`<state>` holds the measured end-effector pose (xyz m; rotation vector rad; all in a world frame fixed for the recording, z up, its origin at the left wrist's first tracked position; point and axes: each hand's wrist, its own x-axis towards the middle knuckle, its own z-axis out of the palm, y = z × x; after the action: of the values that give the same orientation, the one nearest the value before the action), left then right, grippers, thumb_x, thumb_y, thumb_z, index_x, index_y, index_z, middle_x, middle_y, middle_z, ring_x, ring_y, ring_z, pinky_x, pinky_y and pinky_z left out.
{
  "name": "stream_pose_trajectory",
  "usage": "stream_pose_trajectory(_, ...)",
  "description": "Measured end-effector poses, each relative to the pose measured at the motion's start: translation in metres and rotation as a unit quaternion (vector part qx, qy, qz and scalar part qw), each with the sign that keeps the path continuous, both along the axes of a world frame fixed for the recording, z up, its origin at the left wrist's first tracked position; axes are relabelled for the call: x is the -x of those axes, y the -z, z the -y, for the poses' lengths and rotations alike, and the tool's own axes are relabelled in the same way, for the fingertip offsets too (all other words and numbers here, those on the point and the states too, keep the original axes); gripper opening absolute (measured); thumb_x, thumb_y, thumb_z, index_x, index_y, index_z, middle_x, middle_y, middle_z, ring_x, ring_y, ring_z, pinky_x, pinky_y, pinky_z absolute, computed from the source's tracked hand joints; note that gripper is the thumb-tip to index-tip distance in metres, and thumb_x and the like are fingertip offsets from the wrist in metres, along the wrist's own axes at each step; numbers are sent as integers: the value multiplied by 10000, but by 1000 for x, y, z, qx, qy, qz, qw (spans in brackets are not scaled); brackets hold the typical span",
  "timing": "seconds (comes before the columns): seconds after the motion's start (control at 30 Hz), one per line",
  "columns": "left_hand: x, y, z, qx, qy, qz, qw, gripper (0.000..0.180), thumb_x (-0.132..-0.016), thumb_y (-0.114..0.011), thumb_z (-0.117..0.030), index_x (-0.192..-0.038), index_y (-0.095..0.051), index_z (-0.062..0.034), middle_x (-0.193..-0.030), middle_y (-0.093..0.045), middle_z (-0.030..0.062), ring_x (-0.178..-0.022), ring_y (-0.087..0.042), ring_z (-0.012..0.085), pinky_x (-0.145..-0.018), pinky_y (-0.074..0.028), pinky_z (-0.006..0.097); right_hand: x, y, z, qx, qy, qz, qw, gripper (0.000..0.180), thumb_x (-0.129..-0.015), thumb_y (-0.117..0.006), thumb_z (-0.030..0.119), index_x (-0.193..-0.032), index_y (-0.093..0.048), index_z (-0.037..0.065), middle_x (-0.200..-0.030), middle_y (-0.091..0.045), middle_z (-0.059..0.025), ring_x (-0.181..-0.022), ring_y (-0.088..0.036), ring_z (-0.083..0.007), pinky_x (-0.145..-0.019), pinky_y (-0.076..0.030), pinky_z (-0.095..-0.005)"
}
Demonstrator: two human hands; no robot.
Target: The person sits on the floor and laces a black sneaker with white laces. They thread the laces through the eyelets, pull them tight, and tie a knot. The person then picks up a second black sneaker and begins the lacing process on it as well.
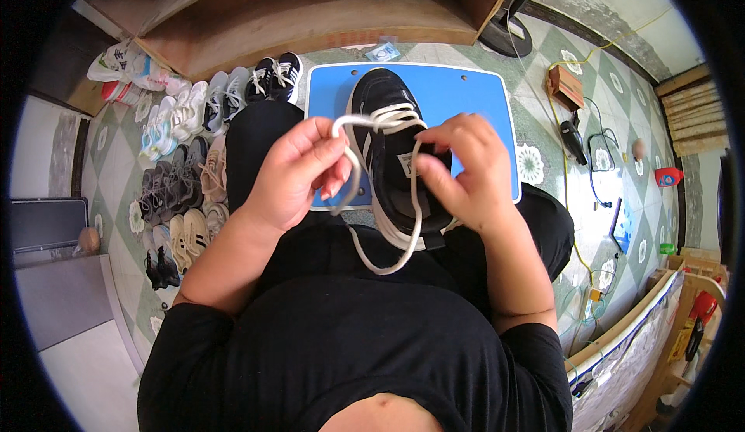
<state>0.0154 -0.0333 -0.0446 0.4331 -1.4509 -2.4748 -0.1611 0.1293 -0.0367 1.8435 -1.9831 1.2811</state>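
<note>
A black sneaker (pixel 380 87) lies toe-away on a blue tabletop (pixel 475 114), its heel jutting past the near edge. Around it spreads a green-and-white tiled floor (pixel 531 164), with paired shoes (pixel 192 176) in rows at left, a black hair dryer (pixel 573 136) at right, and a wooden shelf unit (pixel 334 25) farthest off.

The left hand (pixel 299 170) presses thumb and forefinger together on the white shoelace (pixel 403 259). The right hand (pixel 468 168) is blurred, thumb and fingers curved about another stretch; whether they pinch it, I cannot tell. Both forearms angle inward, hands raised over the sneaker's sides.
</note>
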Motion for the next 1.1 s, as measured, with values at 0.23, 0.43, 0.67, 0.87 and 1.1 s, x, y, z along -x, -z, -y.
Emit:
stream_pose_trajectory(0.23,20,-7,-20,-32,18,-92,995,163,-962,-519,-195,-1034,-517,-49,-811,-601,55,-640,-539,91,-574,-437,211,-16,-3,4,-102,-100,286,948,174,-778,-716,136,-914,-661,44,-699,-611,-36,-632,-569,-155,-628,-437,-306)
stream_pose_trajectory(0.43,9,15,-18,236,77,39,968,171,-866,-654,-75,-1001,-554,-45,-768,-522,-49,-665,-465,13,-591,-382,168,-8,-4,1,-27,-116,499,858,172,-909,-578,81,-1037,-610,-29,-865,-667,-79,-808,-618,-120,-767,-481,-246)
stream_pose_trajectory(0.67,11,13,-10,197,-72,-80,975,66,-924,-570,-88,-970,-536,-55,-739,-520,-19,-612,-469,48,-552,-390,197,-7,-2,11,0,-154,344,926,237,-855,-637,157,-1026,-631,-7,-999,-652,-123,-956,-600,-213,-835,-468,-350)
stream_pose_trajectory(0.87,16,6,-13,125,-143,-156,969,103,-948,-524,-133,-1002,-515,-45,-722,-495,37,-586,-449,103,-528,-387,235,-16,-4,15,-76,-120,79,987,243,-665,-767,191,-854,-681,65,-886,-607,-80,-863,-585,-277,-799,-439,-375)
stream_pose_trajectory(1.1,21,12,-20,66,-114,-207,969,118,-913,-583,-77,-1008,-530,-31,-796,-574,41,-648,-537,94,-584,-449,223,-14,0,18,-80,-122,110,983,157,-669,-747,131,-792,-668,75,-863,-598,-58,-827,-582,-260,-757,-432,-369)
